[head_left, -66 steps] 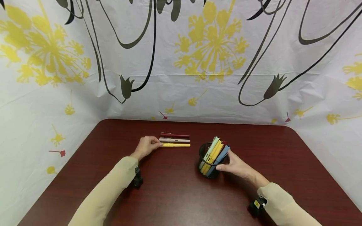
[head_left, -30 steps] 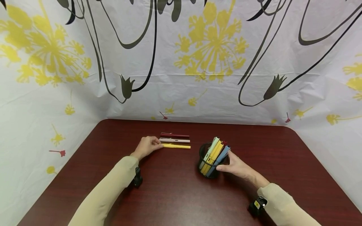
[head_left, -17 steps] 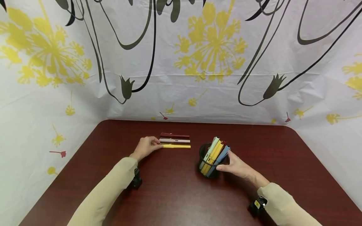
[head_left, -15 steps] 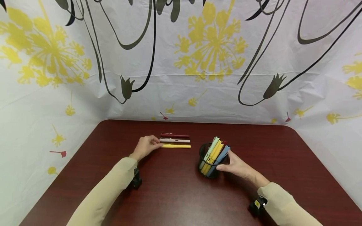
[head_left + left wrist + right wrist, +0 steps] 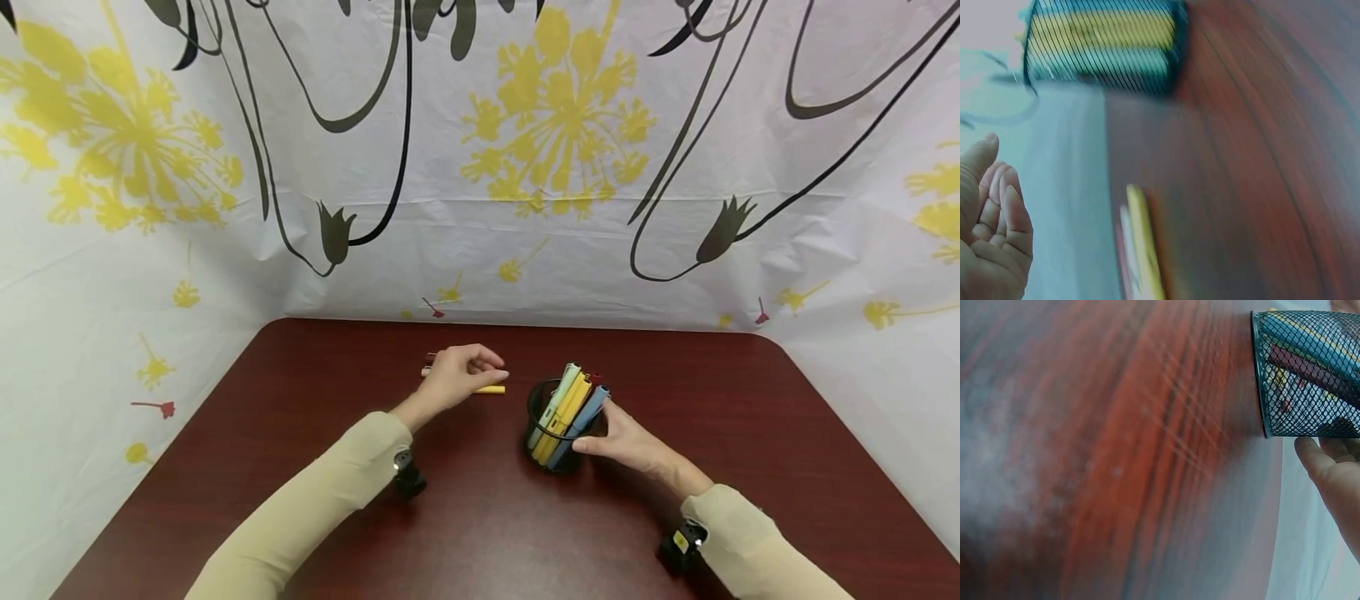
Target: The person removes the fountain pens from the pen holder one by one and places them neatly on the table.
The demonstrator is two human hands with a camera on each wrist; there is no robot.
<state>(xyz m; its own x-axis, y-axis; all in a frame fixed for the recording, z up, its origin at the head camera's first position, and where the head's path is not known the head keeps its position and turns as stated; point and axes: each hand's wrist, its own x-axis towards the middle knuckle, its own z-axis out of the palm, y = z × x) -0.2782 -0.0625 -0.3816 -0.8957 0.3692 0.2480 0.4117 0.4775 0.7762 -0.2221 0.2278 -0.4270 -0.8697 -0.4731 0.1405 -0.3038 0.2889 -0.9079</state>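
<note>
My left hand [image 5: 456, 373] hovers over a row of three pens with nothing in its loosely bent fingers, thumb apart from them. Below it lie a yellow pen [image 5: 492, 390], a pale pen [image 5: 1127, 244] and a dark red pen [image 5: 1122, 265], side by side and mostly hidden by the hand in the head view. My right hand [image 5: 633, 440] grips the side of a black mesh pen cup [image 5: 553, 463], which stands upright on the table. Inside it lean a mint pen [image 5: 557, 404], yellow pens [image 5: 576, 402], a blue pen [image 5: 588, 417] and a dark red one.
The dark red-brown table [image 5: 450, 517] has rounded far corners. Behind it hangs a white sheet [image 5: 420, 283] printed with yellow flowers and grey stems. A small black camera sits on each wrist.
My left hand has let go of the yellow pen's left end and moved right, rising over the row. Earlier it turned that pen slightly. The right hand and the pen cup have stayed put.
</note>
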